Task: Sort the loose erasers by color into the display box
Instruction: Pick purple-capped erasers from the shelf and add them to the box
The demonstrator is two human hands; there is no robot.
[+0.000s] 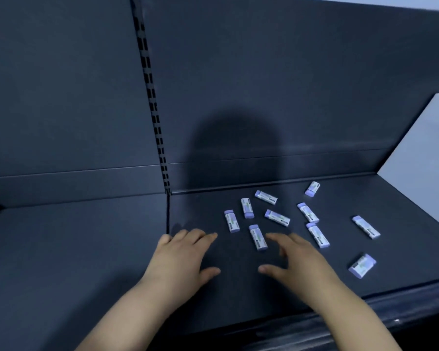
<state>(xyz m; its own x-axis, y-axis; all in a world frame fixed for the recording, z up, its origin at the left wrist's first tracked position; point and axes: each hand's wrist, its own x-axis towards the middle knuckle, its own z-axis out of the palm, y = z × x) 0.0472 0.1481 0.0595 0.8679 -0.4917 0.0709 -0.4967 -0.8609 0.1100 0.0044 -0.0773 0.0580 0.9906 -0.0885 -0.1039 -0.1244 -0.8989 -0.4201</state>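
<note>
Currently both hands hover empty over the shelf (86, 249). Left hand (180, 259): fingers (203, 236) spread and nearly flat, holding nothing. Right hand (302, 262): fingers (279, 238) spread, slightly arched, holding nothing, tips just beside the nearest eraser (257, 237). The erasers (276, 216) lie scattered on the shelf's right section, none sorted; display box not identifiable in view.

Risks: a careless sweep could knock the nearest eraser into its neighbours; the eraser by the front edge (362, 266) could be nudged off the lip. All look lilac in this dim light, so mis-sorting is plausible.

Around: slotted upright (152, 110) at back left, pale panel (421, 148) at right. Nothing appears to block the reach
</note>
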